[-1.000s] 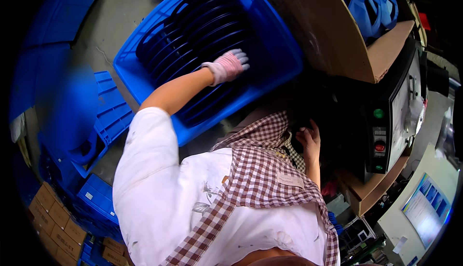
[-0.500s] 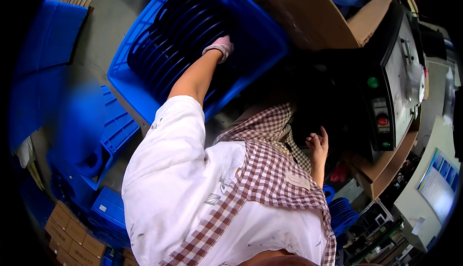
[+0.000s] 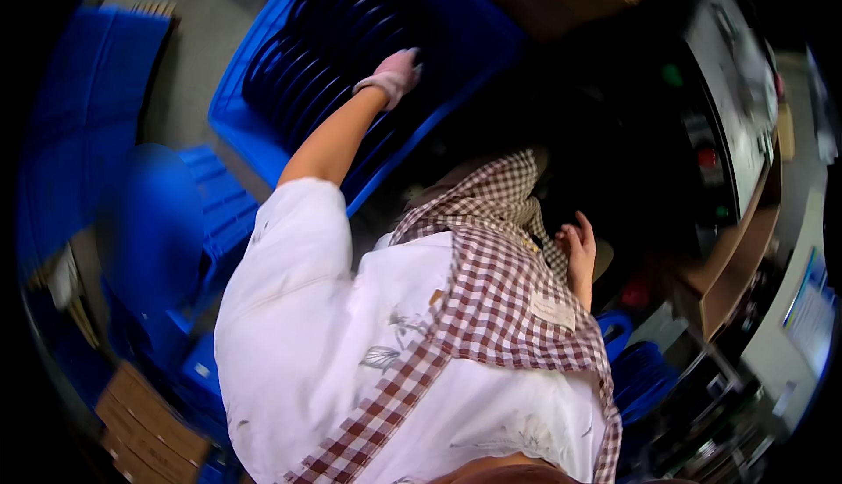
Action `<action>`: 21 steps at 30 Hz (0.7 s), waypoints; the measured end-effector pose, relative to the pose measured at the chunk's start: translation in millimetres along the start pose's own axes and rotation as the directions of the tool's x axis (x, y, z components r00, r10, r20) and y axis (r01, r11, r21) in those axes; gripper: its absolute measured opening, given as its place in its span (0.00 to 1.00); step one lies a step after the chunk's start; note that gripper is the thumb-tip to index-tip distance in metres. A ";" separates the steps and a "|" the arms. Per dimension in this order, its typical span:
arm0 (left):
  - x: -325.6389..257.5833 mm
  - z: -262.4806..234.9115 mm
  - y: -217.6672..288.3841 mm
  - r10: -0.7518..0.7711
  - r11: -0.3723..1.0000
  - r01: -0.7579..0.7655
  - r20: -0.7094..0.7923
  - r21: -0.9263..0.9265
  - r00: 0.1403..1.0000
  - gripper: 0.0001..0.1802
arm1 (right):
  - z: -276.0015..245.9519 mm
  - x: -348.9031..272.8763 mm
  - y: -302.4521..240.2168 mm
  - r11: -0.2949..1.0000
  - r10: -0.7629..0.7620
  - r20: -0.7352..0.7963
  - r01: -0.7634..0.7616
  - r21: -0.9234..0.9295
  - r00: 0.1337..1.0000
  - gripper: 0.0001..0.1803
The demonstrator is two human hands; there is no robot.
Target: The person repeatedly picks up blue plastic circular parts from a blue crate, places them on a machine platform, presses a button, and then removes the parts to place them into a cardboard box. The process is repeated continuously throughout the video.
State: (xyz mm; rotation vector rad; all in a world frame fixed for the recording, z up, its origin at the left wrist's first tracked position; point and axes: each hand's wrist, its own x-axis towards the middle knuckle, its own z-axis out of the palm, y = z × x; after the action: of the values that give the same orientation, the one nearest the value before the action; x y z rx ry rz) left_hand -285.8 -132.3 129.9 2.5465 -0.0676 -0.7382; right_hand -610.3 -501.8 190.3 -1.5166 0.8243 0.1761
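My left hand (image 3: 392, 76), in a pale pinkish glove, reaches into a large blue crate (image 3: 230, 89). Its fingers curl downward at the right side of a row of dark blue pieces with curved rims (image 3: 307, 76), nested closely one behind another. What those fingers hold, if anything, is hidden in the shadow. Bare and with fingers loosely bent and apart, my right hand (image 3: 579, 252) hovers near the checked apron (image 3: 500, 309) over my lap. Nothing shows in it.
A black machine with a pale top (image 3: 732, 89) and coloured buttons stands on the right, with cardboard (image 3: 724, 287) beside it. Blue bins (image 3: 219, 195) and brown cartons (image 3: 149, 423) are at the left. A lit screen (image 3: 807, 317) sits at the far right.
The view has swung slightly and blurred. My left hand appears a little further left and higher, still inside the crate. My right hand remains near my lap.
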 end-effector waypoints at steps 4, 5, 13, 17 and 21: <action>-7.0 36.6 -21.9 0.014 0.980 -0.005 0.042 -0.201 0.999 0.22 | 12.2 -5.0 -31.8 0.998 -0.027 0.000 0.027 0.057 1.000 0.23; -4.3 44.8 -21.3 0.094 0.956 -0.098 -0.027 -0.278 0.995 0.22 | 13.4 -8.1 -30.4 0.995 -0.055 -0.049 0.059 0.081 0.997 0.23; -76.6 44.4 104.9 0.515 0.577 -0.369 -0.027 -0.729 0.857 0.17 | -4.8 -76.9 -41.0 0.907 -0.387 -0.249 0.316 -0.279 0.888 0.17; -115.3 58.6 170.4 0.687 0.573 -0.442 0.111 -0.690 0.718 0.15 | -77.2 -121.5 -18.2 0.890 -0.449 -0.613 0.262 -0.374 0.650 0.17; -141.8 87.0 201.1 0.676 0.628 -0.398 0.215 -0.669 0.705 0.14 | -188.5 -161.5 101.0 0.880 -0.165 -0.945 -0.391 -0.270 0.282 0.33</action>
State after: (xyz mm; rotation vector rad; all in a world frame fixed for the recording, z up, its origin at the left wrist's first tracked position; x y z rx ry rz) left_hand -434.5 -322.6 228.8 1.5717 -0.6617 -0.8976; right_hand -855.3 -603.0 229.7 -1.9918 2.0276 -0.5995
